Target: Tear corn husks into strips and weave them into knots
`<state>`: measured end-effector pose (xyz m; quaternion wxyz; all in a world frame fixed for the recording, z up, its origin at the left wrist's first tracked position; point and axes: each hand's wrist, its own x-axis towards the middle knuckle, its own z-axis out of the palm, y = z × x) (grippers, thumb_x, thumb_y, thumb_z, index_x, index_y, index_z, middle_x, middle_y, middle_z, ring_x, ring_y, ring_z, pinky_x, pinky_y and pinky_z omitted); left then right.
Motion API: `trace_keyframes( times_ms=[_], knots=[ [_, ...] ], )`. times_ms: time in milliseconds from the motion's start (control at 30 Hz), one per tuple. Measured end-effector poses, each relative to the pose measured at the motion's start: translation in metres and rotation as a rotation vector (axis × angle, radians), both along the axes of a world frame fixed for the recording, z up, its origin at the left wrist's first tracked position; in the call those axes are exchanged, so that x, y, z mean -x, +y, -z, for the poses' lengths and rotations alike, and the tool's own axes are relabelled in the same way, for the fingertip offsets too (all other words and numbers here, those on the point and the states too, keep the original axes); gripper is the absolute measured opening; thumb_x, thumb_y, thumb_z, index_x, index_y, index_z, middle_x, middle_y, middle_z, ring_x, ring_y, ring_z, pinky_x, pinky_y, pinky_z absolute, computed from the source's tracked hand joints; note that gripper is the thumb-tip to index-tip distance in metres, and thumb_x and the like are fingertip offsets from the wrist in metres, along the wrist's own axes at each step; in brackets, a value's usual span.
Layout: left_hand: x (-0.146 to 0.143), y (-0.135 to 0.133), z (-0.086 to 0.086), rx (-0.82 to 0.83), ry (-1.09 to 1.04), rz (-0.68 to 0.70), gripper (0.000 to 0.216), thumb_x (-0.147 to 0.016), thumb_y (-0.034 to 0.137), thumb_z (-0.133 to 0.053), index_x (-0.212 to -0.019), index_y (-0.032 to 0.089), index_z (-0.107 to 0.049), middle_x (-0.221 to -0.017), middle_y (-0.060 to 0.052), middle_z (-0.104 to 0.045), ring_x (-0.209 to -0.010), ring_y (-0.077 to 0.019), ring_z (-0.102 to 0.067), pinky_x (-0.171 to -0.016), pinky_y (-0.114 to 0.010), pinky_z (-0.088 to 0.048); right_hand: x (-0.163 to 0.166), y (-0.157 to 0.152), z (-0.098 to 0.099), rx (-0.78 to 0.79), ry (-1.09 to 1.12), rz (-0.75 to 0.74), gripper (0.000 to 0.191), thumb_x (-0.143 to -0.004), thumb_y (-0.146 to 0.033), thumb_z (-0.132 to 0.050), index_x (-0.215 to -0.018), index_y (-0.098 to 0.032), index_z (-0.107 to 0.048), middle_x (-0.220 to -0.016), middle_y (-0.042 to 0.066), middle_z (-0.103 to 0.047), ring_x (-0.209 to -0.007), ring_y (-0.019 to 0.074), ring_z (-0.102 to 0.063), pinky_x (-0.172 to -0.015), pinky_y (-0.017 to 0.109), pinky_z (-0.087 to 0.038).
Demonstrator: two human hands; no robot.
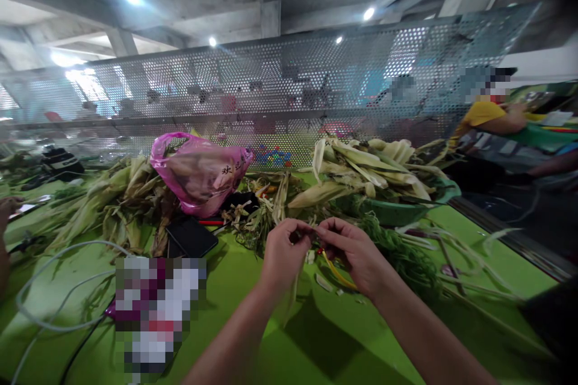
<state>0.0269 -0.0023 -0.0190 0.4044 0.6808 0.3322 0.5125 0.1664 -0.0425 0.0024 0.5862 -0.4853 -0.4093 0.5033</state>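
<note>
My left hand (284,252) and my right hand (354,252) meet above the green table (316,337), fingers pinched together on a small piece of plant stuff between them. It is too small and blurred to name. A pale husk strip (293,295) hangs down from my left hand. A thin yellow strip (336,274) lies under my right hand.
A pile of corn husks (112,198) lies at the left, with a pink plastic bag (203,171) beside it. A green basin (397,207) heaped with husks stands at the right. A black phone (192,236) and white cables (58,289) lie nearer. A perforated metal screen (289,84) backs the table; another person in yellow (485,117) sits far right.
</note>
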Motion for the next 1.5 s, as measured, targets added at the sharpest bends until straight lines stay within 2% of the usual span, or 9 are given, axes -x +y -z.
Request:
trace_keyframes(
  times_ms=[100, 233, 300, 467, 600, 867, 1033, 1300, 1500],
  knots=[
    [0.001, 0.002, -0.001, 0.046, 0.022, 0.010, 0.008, -0.074, 0.017, -0.059, -0.078, 0.017, -0.066, -0.075, -0.003, -0.063, -0.070, -0.0148, -0.055, -0.065, -0.024, -0.041, 0.000, -0.002, -0.005, -0.082, -0.171, 0.002, 0.022, -0.068, -0.036, -0.077, -0.076, -0.020, -0.065, -0.065, -0.001, -0.057, -0.058, 0.0126, -0.049, -0.052, 0.025, -0.039],
    [0.002, 0.004, -0.003, 0.088, 0.029, 0.027, 0.006, -0.072, 0.015, -0.058, -0.074, 0.017, -0.063, -0.073, -0.001, -0.060, -0.070, -0.0140, -0.052, -0.065, -0.024, -0.038, -0.001, -0.001, -0.003, -0.225, -0.541, 0.106, 0.015, -0.070, -0.033, -0.073, -0.077, -0.021, -0.068, -0.068, 0.001, -0.062, -0.063, 0.0168, -0.053, -0.059, 0.030, -0.043],
    [0.003, 0.004, -0.004, 0.159, 0.015, 0.052, 0.002, -0.071, 0.017, -0.059, -0.072, 0.017, -0.061, -0.071, -0.001, -0.058, -0.069, -0.0132, -0.050, -0.064, -0.023, -0.037, -0.002, 0.000, 0.000, -0.271, -0.643, 0.137, 0.012, -0.073, -0.033, -0.069, -0.077, -0.021, -0.068, -0.072, 0.003, -0.064, -0.065, 0.0184, -0.056, -0.061, 0.031, -0.045],
    [0.005, 0.002, -0.009, 0.418, -0.133, 0.287, 0.013, -0.073, 0.027, -0.063, -0.075, 0.014, -0.059, -0.069, 0.000, -0.053, -0.065, -0.0104, -0.045, -0.063, -0.022, -0.034, -0.006, 0.001, -0.002, -0.226, -0.670, 0.097, 0.015, -0.077, -0.034, -0.062, -0.078, -0.020, -0.066, -0.071, 0.002, -0.063, -0.065, 0.0177, -0.056, -0.061, 0.030, -0.044],
    [0.005, 0.001, -0.011, 0.473, -0.192, 0.377, 0.019, -0.067, 0.023, -0.068, -0.079, 0.014, -0.057, -0.073, 0.000, -0.054, -0.066, -0.0096, -0.047, -0.065, -0.022, -0.036, -0.009, 0.000, -0.007, -0.189, -0.621, 0.053, 0.016, -0.077, -0.035, -0.061, -0.077, -0.019, -0.064, -0.067, 0.000, -0.060, -0.062, 0.0153, -0.052, -0.058, 0.027, -0.042],
    [0.002, 0.005, -0.003, 0.287, -0.092, 0.263, 0.019, -0.072, 0.028, -0.066, -0.078, 0.016, -0.054, -0.068, 0.003, -0.050, -0.063, -0.0097, -0.043, -0.060, -0.022, -0.033, -0.005, -0.001, -0.006, -0.140, -0.507, 0.005, 0.017, -0.073, -0.036, -0.062, -0.073, -0.019, -0.062, -0.064, -0.001, -0.056, -0.060, 0.0140, -0.048, -0.056, 0.027, -0.040],
    [0.003, 0.006, -0.003, 0.251, -0.117, 0.237, 0.019, -0.074, 0.030, -0.066, -0.080, 0.016, -0.055, -0.072, 0.001, -0.053, -0.066, -0.0107, -0.046, -0.063, -0.023, -0.036, -0.004, -0.001, -0.007, -0.120, -0.480, 0.002, 0.017, -0.072, -0.035, -0.062, -0.073, -0.019, -0.062, -0.064, -0.002, -0.055, -0.058, 0.0133, -0.048, -0.055, 0.026, -0.039],
    [0.003, 0.004, -0.007, 0.227, -0.157, 0.190, 0.011, -0.079, 0.026, -0.061, -0.080, 0.016, -0.057, -0.075, 0.000, -0.055, -0.071, -0.0115, -0.048, -0.069, -0.024, -0.038, -0.005, 0.001, -0.001, -0.168, -0.546, -0.008, 0.017, -0.077, -0.035, -0.061, -0.078, -0.018, -0.063, -0.066, 0.000, -0.058, -0.059, 0.0134, -0.048, -0.055, 0.026, -0.038],
    [0.005, 0.008, -0.003, 0.269, -0.237, 0.101, 0.011, -0.079, 0.026, -0.061, -0.077, 0.017, -0.055, -0.071, 0.002, -0.052, -0.068, -0.0104, -0.046, -0.066, -0.023, -0.036, -0.011, 0.001, -0.005, -0.187, -0.712, 0.039, 0.020, -0.077, -0.039, -0.061, -0.077, -0.020, -0.065, -0.070, 0.002, -0.063, -0.065, 0.0168, -0.054, -0.061, 0.028, -0.042]
  ],
)
